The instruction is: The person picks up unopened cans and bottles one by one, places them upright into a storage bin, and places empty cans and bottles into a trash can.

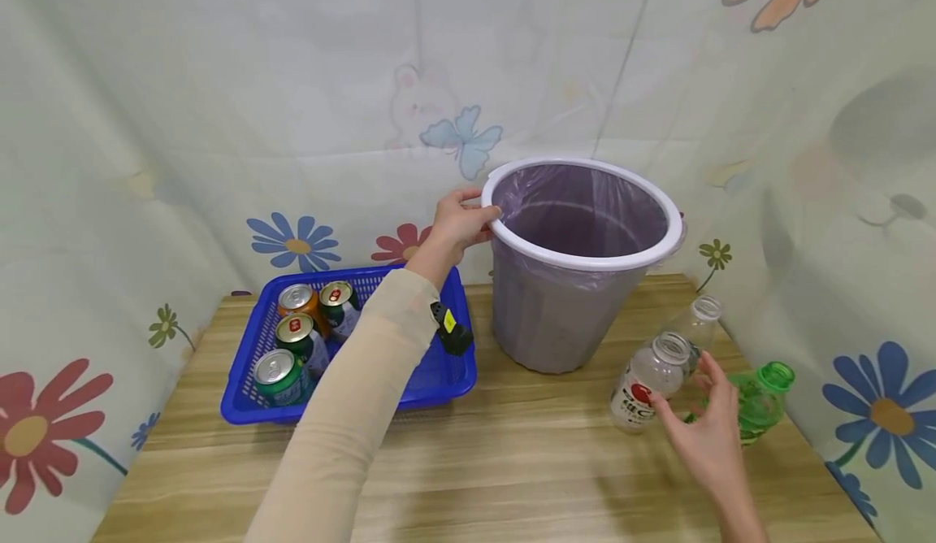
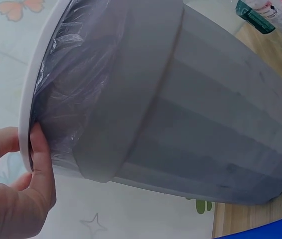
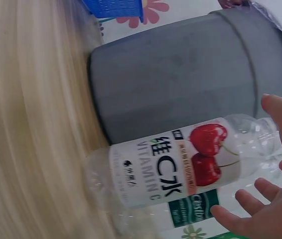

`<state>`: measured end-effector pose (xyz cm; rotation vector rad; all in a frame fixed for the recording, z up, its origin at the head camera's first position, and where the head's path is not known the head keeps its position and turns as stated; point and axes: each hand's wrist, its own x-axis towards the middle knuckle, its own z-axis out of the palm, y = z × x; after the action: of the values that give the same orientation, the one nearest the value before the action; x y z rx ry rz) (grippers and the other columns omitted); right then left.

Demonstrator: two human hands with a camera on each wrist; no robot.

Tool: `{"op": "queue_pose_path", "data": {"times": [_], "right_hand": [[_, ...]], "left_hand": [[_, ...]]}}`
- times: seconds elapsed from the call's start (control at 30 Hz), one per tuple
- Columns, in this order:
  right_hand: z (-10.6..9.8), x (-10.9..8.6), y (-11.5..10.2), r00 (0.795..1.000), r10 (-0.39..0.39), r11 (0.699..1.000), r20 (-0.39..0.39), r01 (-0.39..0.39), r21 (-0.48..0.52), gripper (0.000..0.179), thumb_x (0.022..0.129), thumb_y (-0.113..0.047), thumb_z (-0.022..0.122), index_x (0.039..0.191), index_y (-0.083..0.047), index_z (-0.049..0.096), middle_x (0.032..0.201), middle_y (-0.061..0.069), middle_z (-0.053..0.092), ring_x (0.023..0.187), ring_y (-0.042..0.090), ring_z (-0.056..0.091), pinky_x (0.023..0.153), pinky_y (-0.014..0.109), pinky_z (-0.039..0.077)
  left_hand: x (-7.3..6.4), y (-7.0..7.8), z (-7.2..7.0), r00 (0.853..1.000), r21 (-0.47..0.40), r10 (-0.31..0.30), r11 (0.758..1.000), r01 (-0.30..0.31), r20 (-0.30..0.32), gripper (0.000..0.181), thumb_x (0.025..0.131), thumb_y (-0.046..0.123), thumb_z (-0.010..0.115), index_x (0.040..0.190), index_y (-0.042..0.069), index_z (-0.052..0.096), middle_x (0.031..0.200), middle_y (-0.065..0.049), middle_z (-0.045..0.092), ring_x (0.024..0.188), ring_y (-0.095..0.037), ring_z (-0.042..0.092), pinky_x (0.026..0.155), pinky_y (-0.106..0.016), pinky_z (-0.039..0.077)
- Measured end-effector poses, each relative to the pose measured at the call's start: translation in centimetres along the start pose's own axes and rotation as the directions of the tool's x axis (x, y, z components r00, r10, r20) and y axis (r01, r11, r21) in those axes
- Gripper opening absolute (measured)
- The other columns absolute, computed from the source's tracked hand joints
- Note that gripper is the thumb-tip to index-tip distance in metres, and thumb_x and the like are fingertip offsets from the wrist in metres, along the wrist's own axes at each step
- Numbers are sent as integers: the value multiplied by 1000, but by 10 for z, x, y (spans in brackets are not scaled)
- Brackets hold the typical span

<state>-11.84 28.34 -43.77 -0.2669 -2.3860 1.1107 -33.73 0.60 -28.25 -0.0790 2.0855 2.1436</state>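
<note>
My left hand [image 1: 461,226] pinches the white rim of a grey trash can [image 1: 548,315] between thumb and fingers. A thin plastic liner [image 2: 76,94] folds over that rim, and the can stands upright. At the right, my right hand [image 1: 705,429] reaches with spread fingers beside a clear plastic bottle [image 3: 176,164] whose label shows red cherries. Whether it touches this bottle cannot be told. Behind it stands another clear bottle [image 1: 695,327] with a dark green label. A green plastic bottle [image 1: 756,405] is partly hidden behind the right hand.
A blue plastic basket [image 1: 439,376] at the left holds several drink cans [image 1: 281,376]; my left forearm crosses over it. Everything stands on a wood-grain table [image 1: 512,478]. A flower-printed curtain [image 1: 351,55] hangs close behind and at both sides.
</note>
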Motion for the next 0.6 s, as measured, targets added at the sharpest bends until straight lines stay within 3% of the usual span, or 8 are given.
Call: {"op": "queue_pose_path", "data": {"times": [0.4,0.6], "right_hand": [[14,-2,11,997,56,995,-51,-52,87,91,74,-4,74,145,-11,19,135,19,31,119,39,39,76,7,34],[21,-4,14,997,44,993,-64,-37,111,88,72,-2,74,144,-10,22,130,19,34,115,39,43,72,0,32]], "left_hand": [[-1,0,0,1000,-1,2,1000,-2,8,52,84,9,66,131,12,44,110,-12,59,80,-20,65,70,-28,56],[-2,1,0,1000,10,1,1000,-1,10,50,84,9,66,130,12,45,110,-12,59,80,-20,65,70,-27,56]]}}
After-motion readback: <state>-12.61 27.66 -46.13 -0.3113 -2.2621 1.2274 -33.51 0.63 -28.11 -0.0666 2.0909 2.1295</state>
